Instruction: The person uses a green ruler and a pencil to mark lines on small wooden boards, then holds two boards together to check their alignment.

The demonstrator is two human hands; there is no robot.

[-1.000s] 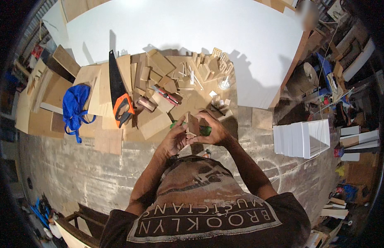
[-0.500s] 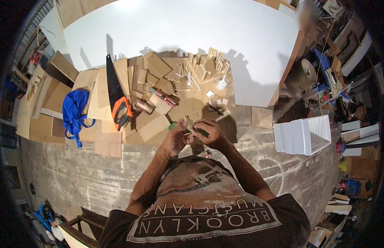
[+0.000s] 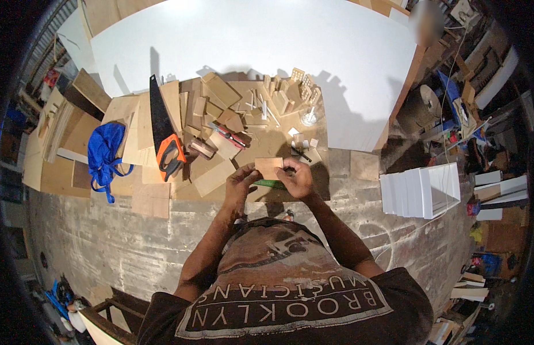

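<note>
A small flat rectangular piece of wood (image 3: pixel 269 167) is held up level between my two hands, its broad face showing. My left hand (image 3: pixel 239 183) pinches its left edge. On its right end, the thumb and fingers of my right hand (image 3: pixel 299 179) are closed. Just below the piece, a long narrow green object (image 3: pixel 269 184) shows between my hands; its ends are hidden and I cannot tell its kind. Beyond my hands, a dark pen-like tool (image 3: pixel 301 153) lies beside small white and pale squares (image 3: pixel 313 142).
Wood offcuts (image 3: pixel 221 92) pile up on the work board. An orange-handled saw (image 3: pixel 167 150) lies left, beside a blue cloth bag (image 3: pixel 104 150). Small wooden pieces (image 3: pixel 284 99) and a clear jar (image 3: pixel 307 117) stand farther off. A white drawer-like box (image 3: pixel 419 190) is at right.
The wood piece has been turned from edge-on to flat, so its broad face now shows. My right hand has shifted slightly right, and my hands are farther apart.
</note>
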